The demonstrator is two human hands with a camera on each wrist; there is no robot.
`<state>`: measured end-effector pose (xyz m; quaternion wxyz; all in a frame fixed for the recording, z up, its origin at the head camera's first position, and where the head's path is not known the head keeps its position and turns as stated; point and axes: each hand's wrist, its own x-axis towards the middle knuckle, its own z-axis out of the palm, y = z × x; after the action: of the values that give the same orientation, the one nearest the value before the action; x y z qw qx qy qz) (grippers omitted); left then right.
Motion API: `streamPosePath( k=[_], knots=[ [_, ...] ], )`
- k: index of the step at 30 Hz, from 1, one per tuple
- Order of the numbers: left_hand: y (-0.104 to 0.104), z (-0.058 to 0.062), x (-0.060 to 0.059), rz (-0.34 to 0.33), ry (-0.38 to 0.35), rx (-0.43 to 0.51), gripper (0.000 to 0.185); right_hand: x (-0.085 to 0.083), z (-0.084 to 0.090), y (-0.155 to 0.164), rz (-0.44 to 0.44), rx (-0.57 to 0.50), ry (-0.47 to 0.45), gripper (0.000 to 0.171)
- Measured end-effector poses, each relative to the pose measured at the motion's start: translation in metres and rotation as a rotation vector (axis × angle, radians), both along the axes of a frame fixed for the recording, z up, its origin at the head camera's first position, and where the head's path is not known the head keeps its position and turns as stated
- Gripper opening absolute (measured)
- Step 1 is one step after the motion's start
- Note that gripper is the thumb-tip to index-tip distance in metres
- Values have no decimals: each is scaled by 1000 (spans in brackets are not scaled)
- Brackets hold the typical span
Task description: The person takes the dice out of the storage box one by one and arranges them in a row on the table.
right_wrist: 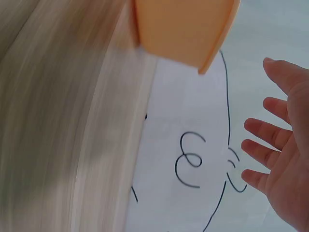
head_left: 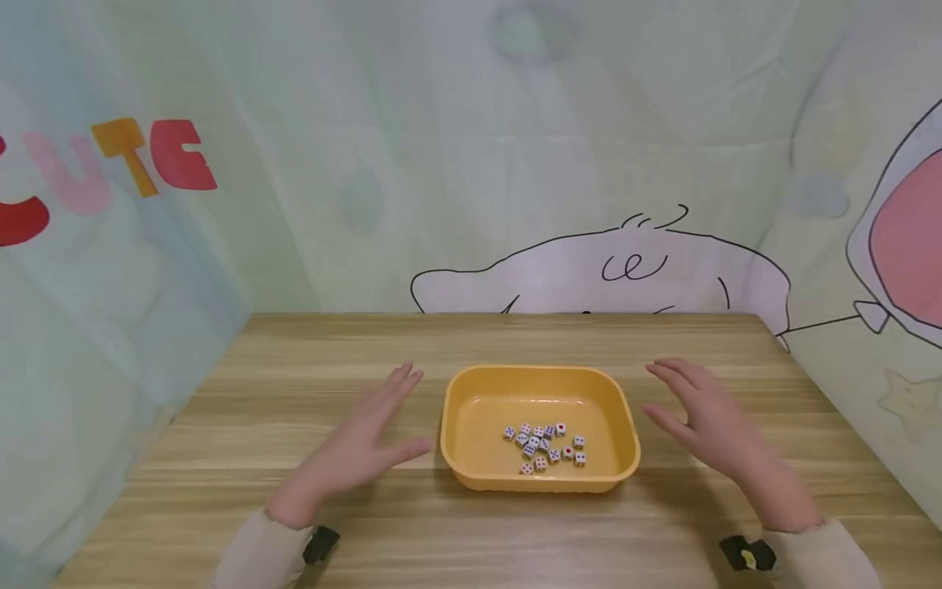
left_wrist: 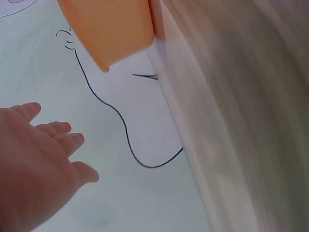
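Flanked a yellow tray [head_left: 533, 483] from both sides on a wood-grain counter [head_left: 331, 339]. Held the left grip [head_left: 356, 448] unclosed just beside the tray's left end, with straight fingers angled toward the printed backdrop [head_left: 441, 164] and the thumb pointed at the rim across a narrow gap. Held the right grip [head_left: 710, 425] likewise unclosed near the opposite end, with fingers extended and well clear of the rim.

Displayed a cluster of white dice [head_left: 544, 446] on the tray's floor, around the middle and toward the near wall, with red and dark spots turned up. Showed several touching or nearly touching mid-cluster, others slightly apart.

Wore pale sleeves [head_left: 261, 548] on both arms, with a small dark piece [head_left: 320, 545] at each cuff. Featured large colored letters [head_left: 184, 155] at left on the backdrop, a black-outlined figure [head_left: 559, 274] beyond the counter's far edge and a pink balloon [head_left: 912, 237] at right. Captured the tray's outer wall at the top of both wrist views, with spread fingers at the left edge of one and the right edge of the other.
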<state>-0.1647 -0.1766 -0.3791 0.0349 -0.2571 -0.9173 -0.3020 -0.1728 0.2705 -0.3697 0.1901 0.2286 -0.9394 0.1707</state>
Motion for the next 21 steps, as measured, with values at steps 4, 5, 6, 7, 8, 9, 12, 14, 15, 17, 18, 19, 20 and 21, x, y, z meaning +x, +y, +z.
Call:
streamPosePath(
  k=[4, 5, 6, 7, 8, 9, 12, 14, 15, 17, 18, 19, 20, 21],
  knots=[
    [10, -6, -4, -22, -97, 75, 95, -6, 0, -17, 40, -78, -1, 46],
    [12, -8, -4, -25, -116, 86, 96, -8, 0, -22, 54, -96, -7, 44],
    [14, -10, -5, -26, -137, 95, 98, -9, 0, -27, 67, -113, -17, 42],
    [16, -12, -5, -31, -153, 100, 99, -10, 0, -31, 81, -129, -30, 41],
    [18, -14, -4, -32, -169, 103, 100, -12, 0, -36, 101, -150, -42, 39],
    [19, -15, -4, -33, -188, 109, 101, -14, -1, -40, 118, -167, -55, 37],
    [24, -17, -3, -36, -226, 130, 101, -19, -5, -53, 160, -197, -109, 30],
    [26, -18, -2, -36, -247, 138, 101, -23, -9, -60, 187, -205, -145, 28],
    [27, -18, -2, -39, -254, 143, 101, -24, -11, -63, 194, -199, -168, 27],
    [29, -18, -1, -42, -268, 143, 100, -27, -14, -69, 218, -177, -212, 25],
    [29, -18, -1, -44, -275, 139, 100, -29, -16, -71, 227, -163, -243, 25],
    [30, -19, 0, -44, -281, 136, 99, -30, -17, -73, 234, -147, -273, 25],
    [30, -19, 0, -45, -284, 130, 99, -30, -19, -75, 234, -131, -307, 24],
    [30, -20, 0, -42, -285, 124, 99, -31, -20, -77, 234, -110, -334, 24]
  ],
)
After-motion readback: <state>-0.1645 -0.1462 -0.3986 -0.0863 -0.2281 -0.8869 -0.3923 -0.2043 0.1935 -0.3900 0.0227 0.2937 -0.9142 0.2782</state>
